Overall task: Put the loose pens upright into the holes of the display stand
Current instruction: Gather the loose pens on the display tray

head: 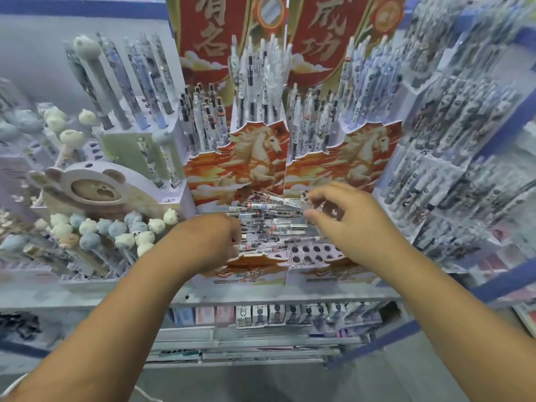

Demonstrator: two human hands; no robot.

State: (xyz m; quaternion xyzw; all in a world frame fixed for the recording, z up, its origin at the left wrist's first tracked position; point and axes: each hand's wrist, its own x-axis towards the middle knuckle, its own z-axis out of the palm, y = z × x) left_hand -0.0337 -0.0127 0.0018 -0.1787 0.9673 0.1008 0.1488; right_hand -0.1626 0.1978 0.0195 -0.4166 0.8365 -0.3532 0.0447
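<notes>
Evidently mid-pickup, both hands worked the heap of loose clear-barrelled pens (265,220) lying across the red-and-gold cardboard display stand (255,166): left hand (213,242) curled among them, right hand (345,219) pinching one, which next needed upending over the dark holes (311,253).

A pale grey shelf (261,294) carries the red-and-gold display stand (261,166) at its middle. Just beside it on the left stands a bear-shaped pen holder (95,190) with plush-topped pens (116,230); on the right, racks of patterned pens (452,158) crowd close.
</notes>
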